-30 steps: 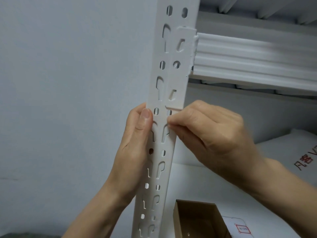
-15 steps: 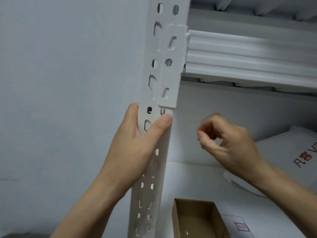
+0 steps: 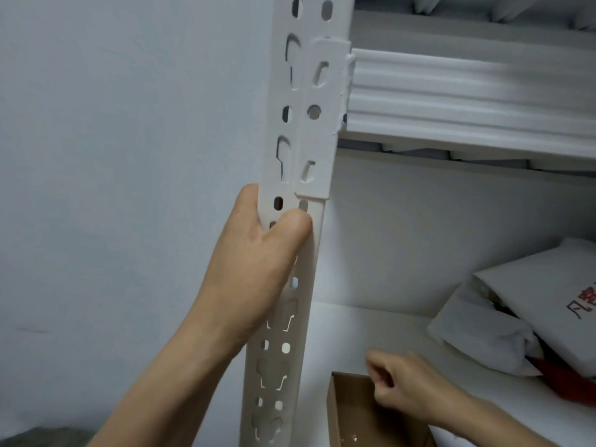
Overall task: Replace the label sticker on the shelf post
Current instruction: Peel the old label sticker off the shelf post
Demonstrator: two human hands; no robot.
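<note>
Up close, the left hand (image 3: 254, 269) grips the white slotted post (image 3: 290, 130) just below the beam bracket (image 3: 319, 117), thumb pressed across its front; no sticker can be made out on it. Lower right, the right hand (image 3: 406, 385) hangs loosely curled over an open cardboard box (image 3: 351, 411) on the white shelf (image 3: 364, 327), whether it holds anything I cannot tell. White bags (image 3: 516, 317) lie beside it, a pale wall (image 3: 113, 156) to the left.

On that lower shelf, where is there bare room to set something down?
The shelf board is bare between the post and the white bags, behind the cardboard box. The right side is crowded with bags. The right hand is over the box's rim, and the left hand grips the post.
</note>
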